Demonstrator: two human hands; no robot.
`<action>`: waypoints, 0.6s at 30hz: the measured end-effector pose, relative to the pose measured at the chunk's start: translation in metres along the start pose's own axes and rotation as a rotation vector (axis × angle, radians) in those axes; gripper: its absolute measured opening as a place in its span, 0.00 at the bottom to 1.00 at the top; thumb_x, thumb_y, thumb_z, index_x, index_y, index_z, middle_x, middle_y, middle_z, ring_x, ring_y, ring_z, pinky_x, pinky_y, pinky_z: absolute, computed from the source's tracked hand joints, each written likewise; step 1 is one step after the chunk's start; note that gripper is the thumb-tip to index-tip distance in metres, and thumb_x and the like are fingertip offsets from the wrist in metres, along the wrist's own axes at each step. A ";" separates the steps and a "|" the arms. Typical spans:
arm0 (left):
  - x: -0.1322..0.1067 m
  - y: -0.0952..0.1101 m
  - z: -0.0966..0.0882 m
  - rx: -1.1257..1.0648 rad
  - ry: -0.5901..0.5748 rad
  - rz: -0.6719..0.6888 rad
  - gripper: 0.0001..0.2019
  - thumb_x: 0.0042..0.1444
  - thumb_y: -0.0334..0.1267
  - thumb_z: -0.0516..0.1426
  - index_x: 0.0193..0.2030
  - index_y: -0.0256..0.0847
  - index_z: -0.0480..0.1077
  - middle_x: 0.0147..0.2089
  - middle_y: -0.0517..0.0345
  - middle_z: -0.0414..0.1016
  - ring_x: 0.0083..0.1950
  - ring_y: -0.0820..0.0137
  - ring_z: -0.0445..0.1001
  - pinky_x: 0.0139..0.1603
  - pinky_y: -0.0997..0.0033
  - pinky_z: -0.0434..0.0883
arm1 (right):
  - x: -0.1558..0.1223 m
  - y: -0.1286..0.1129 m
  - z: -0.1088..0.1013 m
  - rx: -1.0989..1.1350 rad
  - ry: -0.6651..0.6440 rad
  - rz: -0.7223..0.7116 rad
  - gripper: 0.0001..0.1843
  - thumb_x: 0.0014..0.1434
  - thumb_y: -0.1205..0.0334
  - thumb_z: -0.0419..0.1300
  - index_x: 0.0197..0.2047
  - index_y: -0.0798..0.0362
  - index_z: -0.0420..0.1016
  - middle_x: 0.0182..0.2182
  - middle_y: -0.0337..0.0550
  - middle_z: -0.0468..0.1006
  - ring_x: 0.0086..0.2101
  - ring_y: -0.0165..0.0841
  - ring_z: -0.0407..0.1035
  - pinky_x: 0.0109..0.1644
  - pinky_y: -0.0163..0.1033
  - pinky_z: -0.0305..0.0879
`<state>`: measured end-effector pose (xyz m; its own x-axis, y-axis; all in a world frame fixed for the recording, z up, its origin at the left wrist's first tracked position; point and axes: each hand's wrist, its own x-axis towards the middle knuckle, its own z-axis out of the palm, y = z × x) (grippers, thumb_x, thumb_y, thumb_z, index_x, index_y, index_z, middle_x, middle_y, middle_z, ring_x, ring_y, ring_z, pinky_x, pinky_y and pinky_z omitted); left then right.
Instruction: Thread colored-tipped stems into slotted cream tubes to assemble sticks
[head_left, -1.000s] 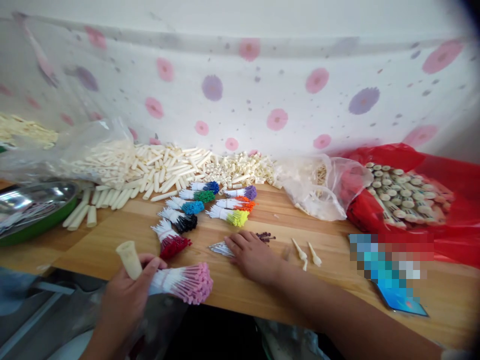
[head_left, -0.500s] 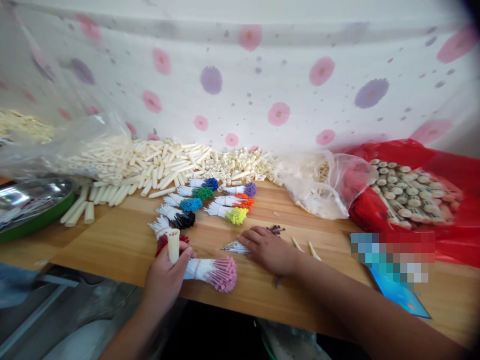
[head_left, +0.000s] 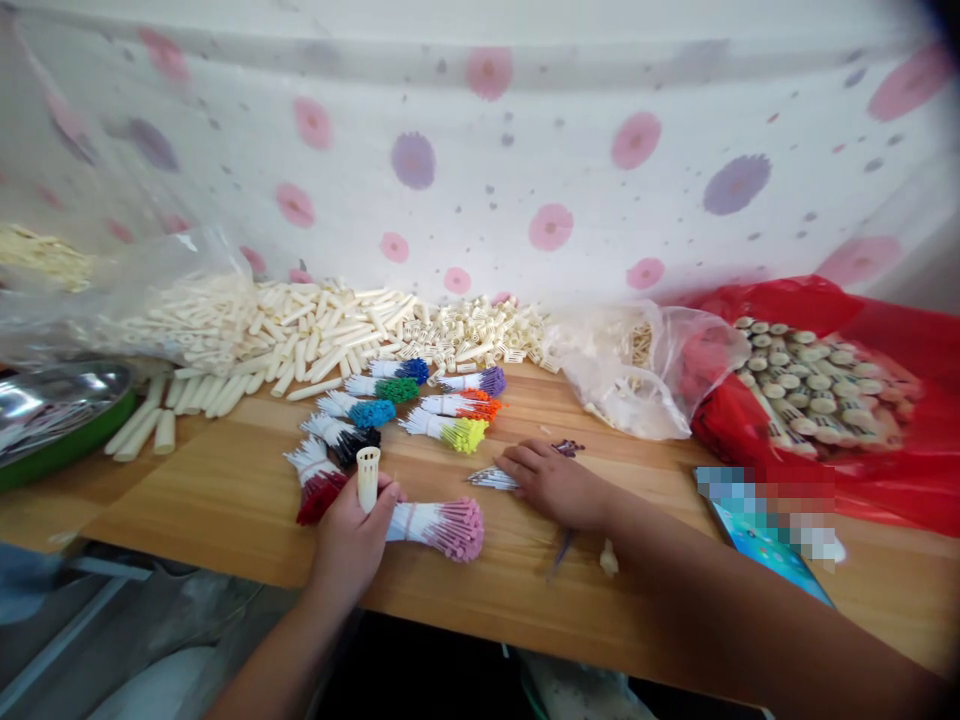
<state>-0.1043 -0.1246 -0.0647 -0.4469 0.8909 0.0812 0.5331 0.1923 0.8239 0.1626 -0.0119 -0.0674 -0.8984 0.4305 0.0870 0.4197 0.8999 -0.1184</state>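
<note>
My left hand point(head_left: 354, 535) is wrapped round a cream plastic tube point(head_left: 367, 480), held upright with its slotted open end on top. Just right of that hand lies a bundle of pink-tipped white sticks point(head_left: 439, 528), bound round its middle. My right hand point(head_left: 555, 485) rests palm down over a bundle of brown-tipped white sticks point(head_left: 491, 478), fingers closed across it; the white ends stick out to the left and the dark tips at the upper right. The bundle's middle and my right fingertips are partly hidden. A dark red-tipped bundle point(head_left: 319, 485) lies behind my left hand.
More colour-tipped bundles, such as the yellow one point(head_left: 461, 434), lie farther back. Cream tubes point(head_left: 315, 325) are heaped along the curtain. A green-rimmed metal bowl point(head_left: 90, 440) stands left; a clear bag point(head_left: 637, 380), red bag point(head_left: 720, 420) and phone point(head_left: 772, 550) are right.
My left hand has moved a little right and up with the tube, towards the pink-tipped bundle. My right hand has shifted slightly right, still over the brown-tipped bundle. The view has shifted slightly.
</note>
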 end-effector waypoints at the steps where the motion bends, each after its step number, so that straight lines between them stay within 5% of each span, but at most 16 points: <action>1: 0.002 0.000 0.001 0.005 0.007 0.013 0.12 0.53 0.47 0.52 0.31 0.41 0.67 0.28 0.60 0.72 0.30 0.67 0.70 0.31 0.72 0.66 | 0.000 0.002 0.000 -0.014 -0.002 0.005 0.25 0.64 0.59 0.51 0.62 0.58 0.59 0.54 0.54 0.67 0.52 0.45 0.58 0.57 0.51 0.60; 9: 0.019 0.010 0.007 0.187 -0.026 0.067 0.10 0.56 0.44 0.50 0.34 0.42 0.66 0.30 0.59 0.74 0.32 0.66 0.72 0.32 0.72 0.65 | -0.004 0.023 0.001 -0.066 0.029 0.078 0.25 0.64 0.60 0.50 0.63 0.59 0.59 0.54 0.54 0.67 0.53 0.44 0.57 0.57 0.48 0.60; 14: 0.020 0.014 0.006 0.455 -0.050 0.241 0.11 0.58 0.44 0.47 0.36 0.42 0.67 0.31 0.55 0.74 0.36 0.62 0.74 0.34 0.69 0.66 | -0.008 0.037 0.003 -0.074 0.065 0.151 0.25 0.65 0.60 0.48 0.63 0.60 0.59 0.54 0.58 0.67 0.51 0.45 0.59 0.56 0.51 0.61; 18: 0.023 0.022 0.002 0.446 -0.072 0.302 0.11 0.57 0.44 0.48 0.37 0.42 0.68 0.34 0.55 0.75 0.38 0.62 0.75 0.36 0.70 0.66 | -0.012 0.042 -0.007 -0.068 0.082 0.178 0.26 0.64 0.59 0.49 0.63 0.60 0.58 0.53 0.58 0.67 0.51 0.45 0.59 0.56 0.52 0.60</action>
<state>-0.1016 -0.0994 -0.0459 -0.1853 0.9563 0.2260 0.8902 0.0659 0.4507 0.1914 0.0209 -0.0668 -0.7968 0.5851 0.1512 0.5814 0.8104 -0.0724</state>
